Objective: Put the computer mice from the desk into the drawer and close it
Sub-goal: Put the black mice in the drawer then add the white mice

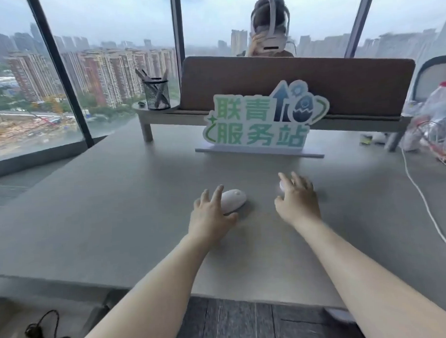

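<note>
Two white computer mice lie on the grey desk (116, 211). My left hand (211, 218) reaches over the left mouse (234, 199), fingers spread along its left side and thumb at its near edge, not closed around it. My right hand (298, 201) covers most of the right mouse (282, 186), of which only a pale sliver shows by my index finger; whether the fingers grip it I cannot tell. No drawer is in view.
A green-and-white sign (261, 123) stands behind the mice. A mesh pen cup (156, 93) sits on a raised shelf at back left, below a brown divider (297, 86). A person sits beyond it. A white cable (422, 198) and plastic-wrapped clutter (434, 123) lie at right.
</note>
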Demonstrator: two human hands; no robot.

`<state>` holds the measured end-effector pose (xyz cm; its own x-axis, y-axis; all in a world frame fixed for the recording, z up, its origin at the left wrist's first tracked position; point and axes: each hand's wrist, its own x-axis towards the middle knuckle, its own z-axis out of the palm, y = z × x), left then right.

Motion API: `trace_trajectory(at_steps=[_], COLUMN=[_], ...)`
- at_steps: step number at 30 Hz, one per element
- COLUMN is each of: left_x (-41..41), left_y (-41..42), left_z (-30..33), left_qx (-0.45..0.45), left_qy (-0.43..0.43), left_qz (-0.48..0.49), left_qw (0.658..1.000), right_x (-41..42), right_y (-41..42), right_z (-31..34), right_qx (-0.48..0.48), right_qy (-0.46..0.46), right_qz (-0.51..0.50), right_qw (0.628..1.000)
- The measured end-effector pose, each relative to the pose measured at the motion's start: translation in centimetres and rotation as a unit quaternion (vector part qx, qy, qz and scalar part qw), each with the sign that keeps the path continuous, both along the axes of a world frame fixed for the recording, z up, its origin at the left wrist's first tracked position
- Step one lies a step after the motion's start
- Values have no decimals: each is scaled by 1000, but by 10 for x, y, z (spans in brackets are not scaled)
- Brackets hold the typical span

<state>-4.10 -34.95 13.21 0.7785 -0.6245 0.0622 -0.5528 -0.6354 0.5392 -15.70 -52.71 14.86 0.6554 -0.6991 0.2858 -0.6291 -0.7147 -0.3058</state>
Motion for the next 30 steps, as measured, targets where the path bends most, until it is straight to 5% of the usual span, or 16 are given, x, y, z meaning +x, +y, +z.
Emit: trace_trajectory(at_steps=[5,15,19,23,30], left_x=[10,-11,-16,-9,-14], left_y=[-35,-1,72,181,376], left_z=[-16,-1,14,10,-36], left_qx=[17,-114,-200,-201,-67], left_qy=[-68,-49,-40,-29,55], left_qz=[-9,96,171,271,447], left_qw=[998,988,964,941,890], right_x=[5,4,11,25,46], right_y=[-52,-30,49,172,372], right_z=[-13,-11,3,21,-1], right_qx=[57,41,85,146,244], right_qy=[121,104,-17,-101,-44], right_qz=[-2,29,109,259,439], right_qw=[991,993,990,949,863])
